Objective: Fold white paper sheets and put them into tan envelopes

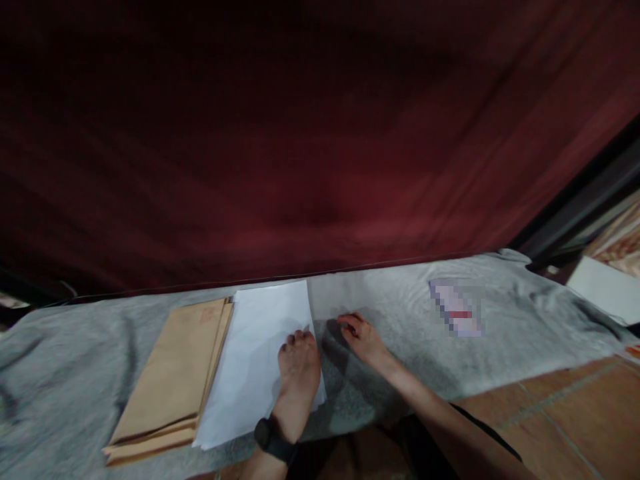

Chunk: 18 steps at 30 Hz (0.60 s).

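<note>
A stack of white paper sheets (250, 360) lies on a grey cloth, its edges slightly uneven. My left hand (300, 363), with a dark watch (273, 437) at the wrist, rests over the right side of the stack. Its fingers are curled down, and their tips are hidden, so whatever they grip cannot be made out. Just right of the paper, my right hand (365, 340) is over the cloth with its fingers loosely bent and apart, nothing visible in them. Left of the sheets is a pile of brown envelopes (173, 367), overlapping the paper's left edge closely.
The grey cloth (80, 360) covers the long surface. Toward the right lies a pixelated, pale purple item (457, 310) with a red mark. A dark red fabric (320, 147) rises behind. Tiled floor (565, 407) shows at lower right, with a white object (605, 290) beyond a dark frame.
</note>
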Available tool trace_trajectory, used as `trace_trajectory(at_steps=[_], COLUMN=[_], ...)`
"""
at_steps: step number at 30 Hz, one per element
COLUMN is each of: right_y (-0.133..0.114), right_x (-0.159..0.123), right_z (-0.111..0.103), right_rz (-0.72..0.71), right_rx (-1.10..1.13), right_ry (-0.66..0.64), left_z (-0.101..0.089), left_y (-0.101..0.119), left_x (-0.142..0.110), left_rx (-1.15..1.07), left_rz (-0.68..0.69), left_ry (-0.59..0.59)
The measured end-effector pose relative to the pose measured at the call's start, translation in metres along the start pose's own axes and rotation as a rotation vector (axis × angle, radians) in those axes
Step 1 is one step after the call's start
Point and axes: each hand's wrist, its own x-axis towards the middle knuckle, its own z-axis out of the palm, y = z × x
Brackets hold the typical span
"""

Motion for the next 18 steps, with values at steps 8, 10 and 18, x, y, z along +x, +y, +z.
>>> trace_trajectory(at_steps=[8,10,18], right_y=[-0.022,-0.026,-0.006], right_x=[-0.001,-0.004,0.0], right_z=[-0.008,-0.014,-0.059], right_rz=[0.276,0.315,0.406], right_rx=[0.667,0.812,0.829], right_ry=[-0.136,-0.168,0.069], left_z=[-0.028,-0.028,-0.014], left_y=[0.028,0.046,0.097], left_x=[-0.005,-0.011,-0.02], left_rx=[-0.136,-0.183,-0.401], left_rz=[-0.02,0.035,0.337], left_ry=[0.095,0.096,0.177])
